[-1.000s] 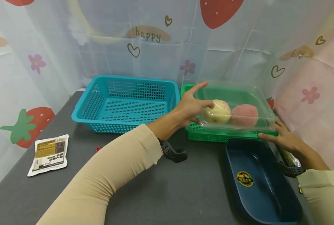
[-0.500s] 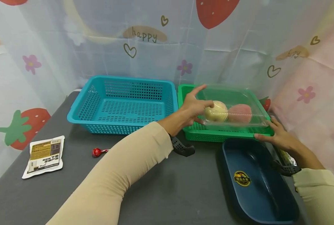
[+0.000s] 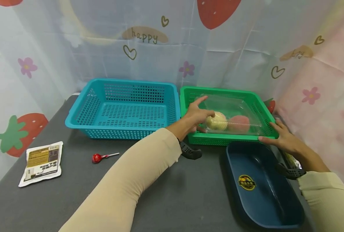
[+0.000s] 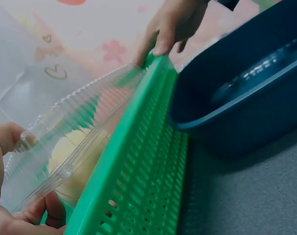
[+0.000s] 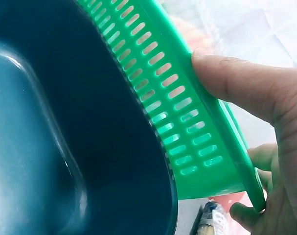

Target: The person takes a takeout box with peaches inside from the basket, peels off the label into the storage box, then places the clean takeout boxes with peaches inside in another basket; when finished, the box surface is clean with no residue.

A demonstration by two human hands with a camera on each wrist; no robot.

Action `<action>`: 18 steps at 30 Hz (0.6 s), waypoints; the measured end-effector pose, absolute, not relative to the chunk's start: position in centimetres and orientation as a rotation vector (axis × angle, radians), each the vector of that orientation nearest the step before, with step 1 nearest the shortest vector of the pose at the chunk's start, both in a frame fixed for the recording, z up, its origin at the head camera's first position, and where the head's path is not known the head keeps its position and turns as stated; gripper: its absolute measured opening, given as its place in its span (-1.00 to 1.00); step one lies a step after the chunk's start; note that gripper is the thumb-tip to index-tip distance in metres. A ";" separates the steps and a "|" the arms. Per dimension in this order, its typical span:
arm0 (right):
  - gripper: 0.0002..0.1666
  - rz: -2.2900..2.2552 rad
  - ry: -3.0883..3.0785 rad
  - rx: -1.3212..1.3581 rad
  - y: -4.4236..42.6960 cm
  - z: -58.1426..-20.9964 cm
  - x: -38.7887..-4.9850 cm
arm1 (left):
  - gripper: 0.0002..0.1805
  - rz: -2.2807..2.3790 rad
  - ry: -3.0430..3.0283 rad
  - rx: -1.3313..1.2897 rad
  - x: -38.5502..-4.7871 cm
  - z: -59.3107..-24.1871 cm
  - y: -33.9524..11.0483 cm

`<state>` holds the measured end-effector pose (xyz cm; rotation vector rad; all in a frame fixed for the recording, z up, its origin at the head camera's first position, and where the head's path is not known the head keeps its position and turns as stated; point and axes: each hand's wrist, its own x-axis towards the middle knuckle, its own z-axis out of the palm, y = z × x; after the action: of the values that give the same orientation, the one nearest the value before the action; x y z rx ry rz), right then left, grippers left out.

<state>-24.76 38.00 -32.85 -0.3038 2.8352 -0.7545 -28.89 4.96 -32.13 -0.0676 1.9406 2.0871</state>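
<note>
In the head view, a clear plastic box (image 3: 231, 103) lies tilted inside the green basket (image 3: 215, 139). Through its wall show a pale yellow round fruit (image 3: 216, 121) and a pink one (image 3: 239, 124) like a peach. My left hand (image 3: 195, 116) holds the box by its left end, with the thumb and fingers on either side of the edge in the left wrist view. At the basket's front right corner, my right hand (image 3: 288, 139) grips the green rim, thumb (image 5: 226, 73) on the near side and fingers curled beyond it.
A dark blue basin (image 3: 264, 196) stands in front of the green basket, close against it. Left of that basket sits a turquoise basket (image 3: 122, 131). A red lollipop (image 3: 97, 158) and a printed pouch (image 3: 42, 163) lie at left. A shiny packet (image 3: 293, 161) lies behind the right wrist.
The clear box with the fruits has gone down into the green basket, my left hand moving with it. My right hand stays at the basket's corner. The lollipop has come fully into sight.
</note>
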 end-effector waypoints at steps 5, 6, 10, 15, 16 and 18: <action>0.18 -0.751 2.833 -0.312 37.7 -32.9 -24.8 | -0.16 2.037 2.023 -0.118 -29.3 -32.6 5.1; 0.17 -0.751 2.831 -0.312 37.7 -32.9 -24.8 | -0.16 2.020 2.050 -0.125 -29.3 -32.6 5.2; 0.16 -0.754 2.827 -0.309 37.8 -32.8 -24.8 | -0.19 1.915 2.172 -0.171 -29.2 -32.5 5.7; 0.15 -0.785 2.811 -0.297 37.9 -32.8 -24.7 | -0.26 1.779 2.276 -0.231 -29.3 -32.5 6.1; 0.15 -0.783 2.811 -0.297 37.9 -32.8 -24.6 | -0.28 1.772 2.274 -0.234 -29.4 -32.6 6.1; 0.15 -0.781 2.811 -0.297 37.9 -32.8 -24.6 | -0.30 1.755 2.265 -0.213 -29.5 -32.6 6.0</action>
<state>-24.58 37.91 -32.84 -0.2973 2.8111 -0.7812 -29.49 6.02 -32.64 -0.2132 2.2654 1.7547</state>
